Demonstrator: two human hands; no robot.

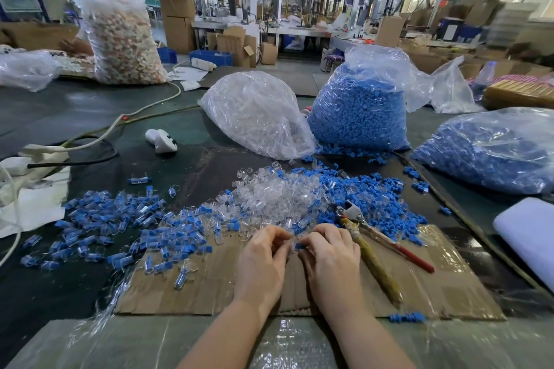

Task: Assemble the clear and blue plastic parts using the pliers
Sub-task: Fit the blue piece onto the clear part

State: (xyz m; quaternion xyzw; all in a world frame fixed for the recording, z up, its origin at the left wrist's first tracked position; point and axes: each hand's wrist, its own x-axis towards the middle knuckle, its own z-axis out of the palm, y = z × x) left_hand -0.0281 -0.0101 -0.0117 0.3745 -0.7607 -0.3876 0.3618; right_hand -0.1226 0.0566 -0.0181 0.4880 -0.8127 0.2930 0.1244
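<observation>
My left hand (265,252) pinches a clear plastic part (288,244) and my right hand (329,252) pinches a small blue part (298,246); the two parts meet between my fingertips over the cardboard sheet (186,287). The pliers (368,237), with taped handles and a red-tipped one, lie on the cardboard just right of my right hand, untouched. A heap of clear parts (269,195) sits ahead of my hands, with loose blue parts (368,189) to its right. Joined clear-and-blue pieces (120,225) are spread to the left.
Behind the heaps stand a bag of clear parts (254,114) and two bags of blue parts (359,105) (491,150). A white handheld device (162,141) and cables (90,141) lie at the left. A white foam sheet (527,234) is at the right edge. A person sits far left.
</observation>
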